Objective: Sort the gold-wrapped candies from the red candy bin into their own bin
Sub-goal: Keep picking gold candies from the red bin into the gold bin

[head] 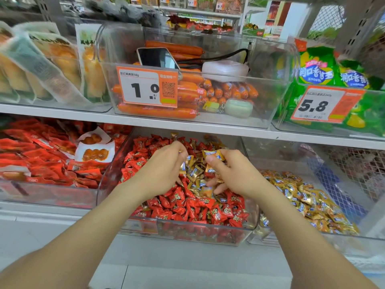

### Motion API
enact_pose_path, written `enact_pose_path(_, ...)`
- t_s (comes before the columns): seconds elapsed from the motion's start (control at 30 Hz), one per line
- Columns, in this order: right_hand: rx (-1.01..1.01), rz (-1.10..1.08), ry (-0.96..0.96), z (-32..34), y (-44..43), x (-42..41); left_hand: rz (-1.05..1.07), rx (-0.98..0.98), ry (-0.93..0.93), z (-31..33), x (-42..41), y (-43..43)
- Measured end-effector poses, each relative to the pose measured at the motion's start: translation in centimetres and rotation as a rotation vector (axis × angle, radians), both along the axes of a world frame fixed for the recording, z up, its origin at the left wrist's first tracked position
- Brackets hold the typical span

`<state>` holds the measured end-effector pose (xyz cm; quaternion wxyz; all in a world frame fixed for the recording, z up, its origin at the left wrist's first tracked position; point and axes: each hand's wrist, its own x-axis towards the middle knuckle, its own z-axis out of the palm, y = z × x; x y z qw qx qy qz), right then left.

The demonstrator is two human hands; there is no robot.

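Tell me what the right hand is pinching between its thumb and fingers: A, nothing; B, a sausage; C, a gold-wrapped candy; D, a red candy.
C: the right hand pinches a gold-wrapped candy over the red candy bin.

The lower shelf (pixel 52 212) bears a snack bin (pixel 41 195), red candy bin (pixel 198 233) and gold candy bin (pixel 295 239).

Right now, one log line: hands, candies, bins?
left hand: in red candy bin, grip unclear | right hand: pinches gold candy over same bin | gold bin: right neighbour, partly filled
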<state>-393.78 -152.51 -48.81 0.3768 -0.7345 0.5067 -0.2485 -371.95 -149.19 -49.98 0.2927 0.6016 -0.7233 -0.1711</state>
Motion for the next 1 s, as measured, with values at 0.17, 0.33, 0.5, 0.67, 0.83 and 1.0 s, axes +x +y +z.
enact_pose_path(0.17, 0.178, 0.0, -0.165, 0.3, 0.6, 0.2, 0.153, -0.113, 0.035, 0.3, -0.7, 0.0)
enact_pose_path(0.33, 0.175, -0.09, -0.242, 0.5, 1.2, -0.4, 0.127, -0.097, 0.073, 0.9, -1.3, 0.0)
enact_pose_path(0.5, -0.159, -0.182, 0.147, 0.4, 1.7, -1.2, 0.059, 0.078, 0.269, 1.5, -1.2, 0.2)
enact_pose_path(0.67, -0.256, -0.017, 0.643, -1.6, 1.7, 0.0, -0.08, -0.007, 0.03, 0.9, 0.0, 0.2)
enact_pose_path(0.83, -0.19, 0.138, 0.681, -2.3, 1.3, 0.2, -0.183, 0.119, -0.345, 0.2, 0.6, 0.5)
enact_pose_path(1.0, -0.225, 0.297, 0.699, -3.7, 1.4, 0.6, -0.218, 0.125, -0.463, -0.2, -0.1, 0.2)
